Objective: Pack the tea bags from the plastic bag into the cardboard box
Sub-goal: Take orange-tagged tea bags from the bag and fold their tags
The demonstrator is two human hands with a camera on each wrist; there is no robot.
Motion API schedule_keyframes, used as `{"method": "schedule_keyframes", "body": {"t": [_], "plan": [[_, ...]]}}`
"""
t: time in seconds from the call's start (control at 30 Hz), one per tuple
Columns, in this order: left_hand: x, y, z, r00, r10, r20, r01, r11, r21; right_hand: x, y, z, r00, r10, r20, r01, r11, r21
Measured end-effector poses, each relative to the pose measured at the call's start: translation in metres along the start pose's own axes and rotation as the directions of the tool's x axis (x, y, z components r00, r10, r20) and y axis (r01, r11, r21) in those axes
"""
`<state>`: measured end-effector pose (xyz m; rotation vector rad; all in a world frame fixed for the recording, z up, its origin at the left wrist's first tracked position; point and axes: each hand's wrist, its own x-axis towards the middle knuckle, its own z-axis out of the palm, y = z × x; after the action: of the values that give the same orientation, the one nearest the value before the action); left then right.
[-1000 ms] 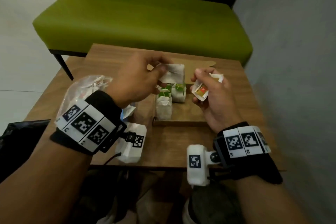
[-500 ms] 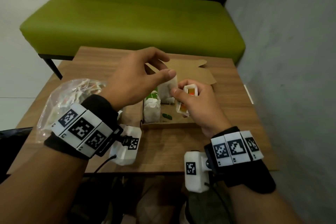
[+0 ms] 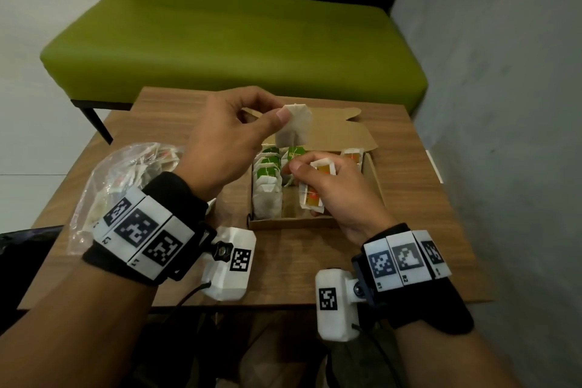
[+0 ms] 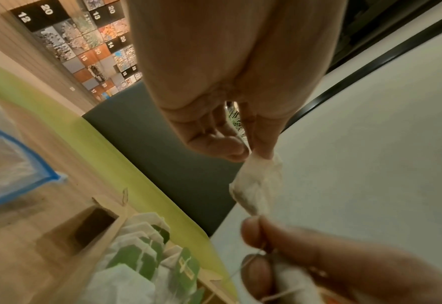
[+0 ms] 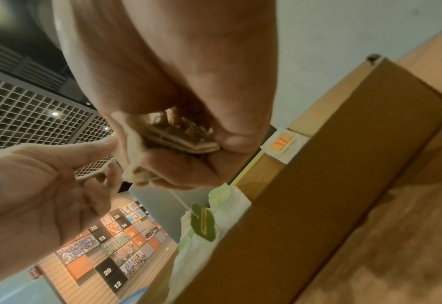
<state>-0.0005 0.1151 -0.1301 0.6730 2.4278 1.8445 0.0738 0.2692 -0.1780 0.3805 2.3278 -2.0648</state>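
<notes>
My left hand (image 3: 278, 112) pinches the top of a plain white tea bag (image 3: 294, 127) and holds it above the open cardboard box (image 3: 315, 224). In the left wrist view the same tea bag (image 4: 257, 185) hangs from the fingertips (image 4: 262, 152). My right hand (image 3: 307, 179), low over the box's front right, grips a small stack of orange-tagged tea bags (image 3: 316, 190) and pinches a thin string (image 4: 253, 261). Green-tagged tea bags (image 3: 267, 173) stand in a row in the box's left side. The clear plastic bag (image 3: 126, 173) lies to the left.
An orange-tagged tea bag (image 3: 352, 154) stands at the box's back right. The box lid (image 3: 340, 129) lies open behind it. The small wooden table (image 3: 299, 264) ends just past the box. A green bench (image 3: 233, 41) stands beyond and a grey wall (image 3: 504, 104) is close on the right.
My left hand has raised the white tea bag higher above the box. My right hand has sunk with the orange-tagged tea bags towards the box's front right.
</notes>
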Motion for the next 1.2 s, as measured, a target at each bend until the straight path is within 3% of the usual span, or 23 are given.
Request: {"method": "schedule_keyframes", "body": {"t": [0.17,0.4,0.73,0.9,1.03,1.2], "plan": [[0.001,-0.005,-0.002,0.996,0.047,-0.080,-0.041,0.997,0.068,0.001,-0.002,0.002,0.999,-0.040,0.012,0.040,0.999,-0.008],[-0.001,-0.009,-0.001,0.994,0.093,-0.050,-0.087,0.991,0.104,0.002,0.001,0.009,1.000,-0.023,0.011,0.023,1.000,-0.021],[0.000,-0.001,-0.003,1.000,-0.011,-0.007,0.010,0.993,-0.116,0.003,0.003,0.012,0.999,0.004,0.037,-0.002,0.999,-0.049],[-0.001,-0.001,-0.005,0.999,0.020,0.043,-0.013,0.989,-0.147,0.004,0.000,0.009,0.999,0.009,0.035,-0.008,1.000,-0.024],[0.000,-0.006,-0.011,0.987,0.047,0.156,-0.041,0.998,-0.040,0.003,-0.005,0.004,0.997,0.028,0.073,-0.037,0.990,0.138],[-0.002,-0.014,-0.014,0.962,0.060,0.267,-0.120,0.969,0.216,0.000,-0.012,0.001,0.990,0.046,0.134,-0.091,0.934,0.347]]}}
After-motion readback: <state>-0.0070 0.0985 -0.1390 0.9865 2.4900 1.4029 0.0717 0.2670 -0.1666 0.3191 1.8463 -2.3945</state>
